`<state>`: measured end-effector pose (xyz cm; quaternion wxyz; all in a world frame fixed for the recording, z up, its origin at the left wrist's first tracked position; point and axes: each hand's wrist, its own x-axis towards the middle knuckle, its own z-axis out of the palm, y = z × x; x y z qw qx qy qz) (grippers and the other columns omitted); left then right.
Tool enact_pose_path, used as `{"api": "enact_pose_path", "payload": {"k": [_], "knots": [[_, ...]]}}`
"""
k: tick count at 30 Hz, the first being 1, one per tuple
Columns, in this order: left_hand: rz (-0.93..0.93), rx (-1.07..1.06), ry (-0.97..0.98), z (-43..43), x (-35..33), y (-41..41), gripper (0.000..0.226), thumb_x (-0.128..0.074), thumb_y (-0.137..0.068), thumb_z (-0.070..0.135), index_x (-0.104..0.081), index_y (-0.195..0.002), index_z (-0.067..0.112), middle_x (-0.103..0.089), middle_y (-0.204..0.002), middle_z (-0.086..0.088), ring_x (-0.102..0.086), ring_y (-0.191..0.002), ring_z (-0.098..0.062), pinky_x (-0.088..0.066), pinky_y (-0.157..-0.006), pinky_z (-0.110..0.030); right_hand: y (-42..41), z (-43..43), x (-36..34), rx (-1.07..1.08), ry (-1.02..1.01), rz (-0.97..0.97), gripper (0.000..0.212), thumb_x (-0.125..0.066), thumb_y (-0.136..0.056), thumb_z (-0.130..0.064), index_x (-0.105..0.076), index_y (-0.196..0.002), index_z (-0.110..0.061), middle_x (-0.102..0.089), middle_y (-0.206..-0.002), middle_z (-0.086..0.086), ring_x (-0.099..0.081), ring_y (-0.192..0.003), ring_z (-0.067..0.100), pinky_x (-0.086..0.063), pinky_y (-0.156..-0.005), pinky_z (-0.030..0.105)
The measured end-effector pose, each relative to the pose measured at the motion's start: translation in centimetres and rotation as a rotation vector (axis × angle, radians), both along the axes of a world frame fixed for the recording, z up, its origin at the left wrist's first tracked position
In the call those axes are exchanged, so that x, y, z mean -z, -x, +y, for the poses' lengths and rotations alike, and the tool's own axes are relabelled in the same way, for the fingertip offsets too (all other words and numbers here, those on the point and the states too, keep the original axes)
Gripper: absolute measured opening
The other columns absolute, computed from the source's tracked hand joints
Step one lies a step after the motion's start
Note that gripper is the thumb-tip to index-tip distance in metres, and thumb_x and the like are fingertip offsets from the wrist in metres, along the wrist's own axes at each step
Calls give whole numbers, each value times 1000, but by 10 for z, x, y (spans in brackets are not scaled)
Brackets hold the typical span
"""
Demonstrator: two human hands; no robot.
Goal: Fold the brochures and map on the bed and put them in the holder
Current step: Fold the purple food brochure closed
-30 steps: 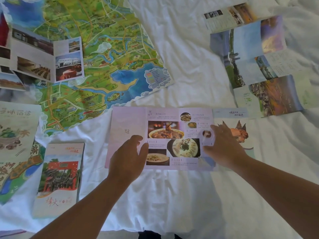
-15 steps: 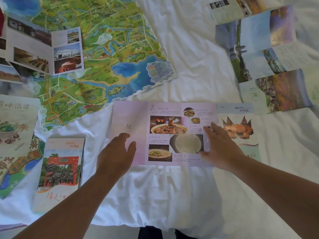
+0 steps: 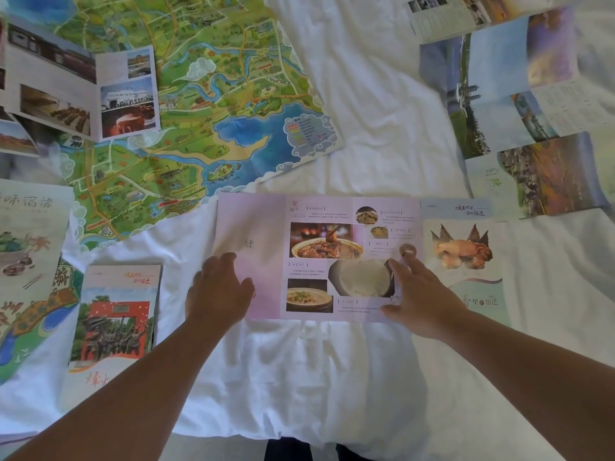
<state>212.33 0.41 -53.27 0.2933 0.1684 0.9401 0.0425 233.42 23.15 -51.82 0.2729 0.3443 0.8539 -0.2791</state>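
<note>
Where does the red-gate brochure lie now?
In the head view, the red-gate brochure lies lower left on the bed, left of the left hand, below the map.

Left grip (image 3: 218, 291) and right grip (image 3: 422, 301) are seen bare, forearms likewise; unclear dark clothing (image 3: 299, 451) glimpsed below.

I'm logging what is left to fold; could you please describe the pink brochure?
The pink brochure is paper, lying open and flat on the white sheet, near the map. Its left panel is plain pink; the rest shows dish photos and text. The left hand rests on the plain panel, the right hand presses its right edge.
</note>
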Motion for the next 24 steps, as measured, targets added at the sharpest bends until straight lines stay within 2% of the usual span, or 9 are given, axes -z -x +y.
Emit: {"api": "enact_pose_path", "payload": {"k": [3, 6, 9, 11, 13, 16, 21, 24], "knots": [[-1, -33, 4, 1, 3, 5, 58, -55, -89, 32, -35, -142, 20, -43, -137, -16, -44, -124, -38, -39, -98, -49, 0, 1, 2, -17, 3, -12, 78, -69, -81, -41, -28, -146, -25, -19, -149, -1, -30, -140, 23, -46, -101, 45], [30, -74, -31, 3, 3, 8, 53, -55, -90, 27, -38, -140, 21, -48, -130, -19, -46, -120, -39, -41, -96, -48, 1, 3, 5, -34, 15, -34, 84, -68, -81, -45, -24, -149, -25, -14, -153, 0, -25, -143, 24, -44, -105, 45], [119, -128, -178, 4, -1, 12, 50, -49, -91, 15, -40, -140, 22, -50, -126, -18, -50, -116, -37, -43, -93, -48, 1, 4, 8, -38, 37, -51, 90, -67, -82, -48, -18, -153, -24, -6, -158, -1, -18, -146, 24, -39, -109, 44], [122, -225, -318, 3, -6, 16, 51, -44, -92, 8, -41, -140, 26, -57, -118, -13, -56, -107, -34, -47, -87, -45, 0, 5, 9, -34, 41, -49, 91, -67, -81, -48, -18, -153, -24, -2, -160, -1, -17, -147, 24, -38, -110, 44], [106, -336, -408, 1, -11, 18, 51, -40, -93, 8, -42, -139, 31, -63, -97, -3, -61, -90, -30, -49, -72, -40, 0, 6, 10, -33, 43, -39, 91, -68, -81, -49, -18, -153, -25, 0, -161, -1, -17, -147, 24, -38, -109, 43], [127, -423, -508, 3, -21, 18, 46, -40, -94, 11, -48, -133, 35, -59, -78, 9, -56, -71, -11, -40, -57, -30, -1, 7, 8, -26, 57, -17, 89, -68, -81, -48, -19, -152, -28, -4, -160, -1, -20, -146, 24, -38, -107, 41], [147, -438, -664, 13, -46, 9, 43, -44, -93, 16, -54, -115, 52, -61, -79, 18, -56, -67, 5, -40, -56, -26, -2, 10, 3, -11, 83, 12, 85, -67, -81, -47, -22, -151, -31, -19, -154, 1, -26, -143, 24, -40, -104, 40], [156, -437, -741, 16, -61, 5, 46, -46, -90, 17, -54, -107, 59, -60, -73, 24, -53, -62, 6, -39, -56, -25, -4, 14, 0, 1, 94, 15, 84, -67, -82, -45, -21, -151, -31, -19, -153, 2, -28, -141, 22, -41, -101, 38]]}}
